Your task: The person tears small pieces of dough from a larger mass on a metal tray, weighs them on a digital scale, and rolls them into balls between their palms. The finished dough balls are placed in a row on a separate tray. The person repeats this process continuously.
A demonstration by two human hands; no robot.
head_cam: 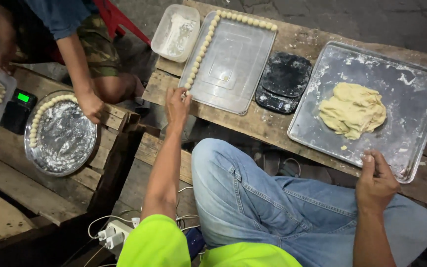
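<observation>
Dough balls (199, 54): small, rowed along the left and top edges of the clear tray (233, 64).
Left hand (176, 106): at the tray's lower-left corner, my fingertips pinched at the row's last ball; the ball itself is hard to make out.
Right hand (375, 180): right of the tray, my fingers curled over the metal pan (416, 84) rim.
Dough lump (353, 110): on that pan.
Scale (282, 81): between tray and pan.
Co-worker's hand (91, 106): left of the tray, by a round plate (65, 143); body cut off.

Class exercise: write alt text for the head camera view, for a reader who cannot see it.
A seated person's left hand sets a dough ball at the end of a row lining a rectangular tray; the right hand grips a floured tray holding a dough lump.
</observation>
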